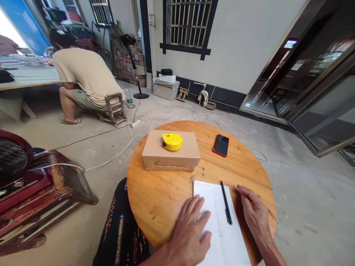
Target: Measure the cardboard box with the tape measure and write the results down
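Observation:
My left hand (191,229) lies palm down with its fingers apart on the left side of a white sheet of paper (212,207). Faint writing shows along the sheet's top edge. On the paper's right part rests a black pen (226,203), touched by neither hand. My right hand (254,208) rests on the round wooden table (158,199) just right of the paper, its fingers loosely bent and nothing visible in them. Farther back, a yellow tape measure (172,142) sits on a closed cardboard box (171,155). A phone (221,145) with a red edge lies right of the box.
Left of the table stands a dark red wooden chair (61,184) with a fan on it. A person (85,74) sits on a small chair (113,109), back turned. Cables (111,160) cross the floor, near a standing fan (135,70) and a bottle (129,99).

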Tool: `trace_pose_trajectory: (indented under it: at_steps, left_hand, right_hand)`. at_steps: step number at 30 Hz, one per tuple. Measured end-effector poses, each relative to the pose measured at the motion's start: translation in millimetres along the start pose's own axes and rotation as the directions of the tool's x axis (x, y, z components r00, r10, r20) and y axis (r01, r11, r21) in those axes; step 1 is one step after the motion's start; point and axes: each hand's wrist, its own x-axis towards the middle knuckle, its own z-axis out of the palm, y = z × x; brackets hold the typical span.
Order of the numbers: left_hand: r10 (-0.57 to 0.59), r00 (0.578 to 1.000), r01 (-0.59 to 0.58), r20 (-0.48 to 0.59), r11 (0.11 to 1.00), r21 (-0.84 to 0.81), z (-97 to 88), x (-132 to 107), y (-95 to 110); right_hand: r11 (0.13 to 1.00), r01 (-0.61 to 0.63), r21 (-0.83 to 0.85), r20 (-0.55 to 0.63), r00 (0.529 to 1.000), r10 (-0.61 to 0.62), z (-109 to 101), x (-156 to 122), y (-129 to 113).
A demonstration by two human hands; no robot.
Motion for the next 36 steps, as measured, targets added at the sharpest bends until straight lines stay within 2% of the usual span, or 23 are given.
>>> trace_pose_trajectory:
  at_steps: [3, 6, 8, 11, 14, 16, 18, 20, 22, 24, 25, 27, 28, 30, 32, 34, 36]
  left_hand:
    - [0.042, 0.999, -0.042, -0.028, 0.999, 0.007, -4.2, -2.6, -6.7]
    - [0.144, 0.985, -0.137, -0.098, 0.988, 0.072, -7.3, -5.9, -17.3]
    - [0.207, 0.967, -0.185, -0.150, 0.971, 0.150, -6.9, -8.2, -24.3]
    - [0.268, 0.929, -0.206, -0.255, 0.948, 0.244, -3.7, -11.3, -32.9]
    - [0.273, 0.887, -0.184, -0.373, 0.949, 0.256, -8.6, -15.4, -42.7]
    - [0.259, 0.876, -0.169, -0.407, 0.955, 0.244, -22.5, -19.4, -52.7]
    - [0.233, 0.862, -0.147, -0.450, 0.965, 0.218, -44.4, -23.8, -65.6]
    - [0.099, 0.828, -0.012, -0.552, 0.987, 0.159, -70.1, -26.3, -79.7]
    - [-0.075, 0.785, 0.148, -0.615, 0.987, 0.067, -95.3, -24.4, -93.2]
    - [-0.232, 0.725, 0.244, -0.649, 0.967, -0.072, -116.7, -17.0, -105.5]
    - [-0.305, 0.699, 0.270, -0.647, 0.950, -0.157, -125.5, -11.4, -111.3]
    - [-0.456, 0.660, 0.287, -0.597, 0.888, -0.360, -139.2, 2.2, -122.7]
    - [-0.532, 0.651, 0.286, -0.540, 0.832, -0.475, -144.2, 9.6, -128.4]
    - [-0.636, 0.656, 0.275, -0.406, 0.702, -0.657, -150.9, 24.2, -139.2]
    - [-0.661, 0.683, 0.258, -0.312, 0.618, -0.743, -154.0, 36.9, -147.4]
    - [-0.634, 0.721, 0.231, -0.281, 0.602, -0.764, -154.2, 46.5, -151.3]
    - [-0.601, 0.754, 0.203, -0.265, 0.597, -0.776, -152.4, 52.4, -151.1]
  right_hand:
    - [0.998, 0.036, -0.045, 0.012, 0.999, -0.035, 0.8, 10.8, -29.2]
    - [0.987, 0.154, -0.053, 0.029, 0.988, -0.153, 10.4, 27.6, -81.4]
    - [0.970, 0.244, -0.015, 0.088, 0.966, -0.242, 23.9, 40.9, -120.4]
    - [0.907, 0.421, 0.035, 0.178, 0.890, -0.420, 52.7, 61.6, -171.8]
    - [0.859, 0.510, 0.040, 0.298, 0.815, -0.497, 85.2, 80.0, -208.6]
    - [0.846, 0.533, -0.008, 0.379, 0.784, -0.491, 105.8, 89.0, -225.0]
    - [0.820, 0.568, -0.070, 0.440, 0.755, -0.486, 124.2, 95.0, -235.7]
    - [0.787, 0.606, -0.118, 0.477, 0.730, -0.490, 138.9, 98.0, -242.1]
    - [0.781, 0.609, -0.139, 0.490, 0.728, -0.480, 147.7, 98.6, -245.5]
    - [0.834, 0.542, -0.104, 0.473, 0.764, -0.438, 148.6, 98.0, -246.5]
    - [0.884, 0.465, -0.048, 0.462, 0.795, -0.393, 146.0, 97.7, -245.8]
    - [0.963, 0.234, 0.130, 0.442, 0.856, -0.268, 135.5, 97.8, -241.6]
    - [0.966, 0.111, 0.233, 0.420, 0.885, -0.203, 128.4, 98.4, -238.1]
    - [0.901, -0.064, 0.428, 0.326, 0.941, -0.088, 113.1, 100.3, -228.5]
    - [0.800, -0.150, 0.580, 0.233, 0.972, 0.013, 99.9, 101.9, -217.7]
    - [0.701, -0.237, 0.673, 0.229, 0.967, 0.108, 91.6, 101.7, -208.6]
    - [0.625, -0.325, 0.710, 0.276, 0.945, 0.178, 88.4, 99.4, -203.0]
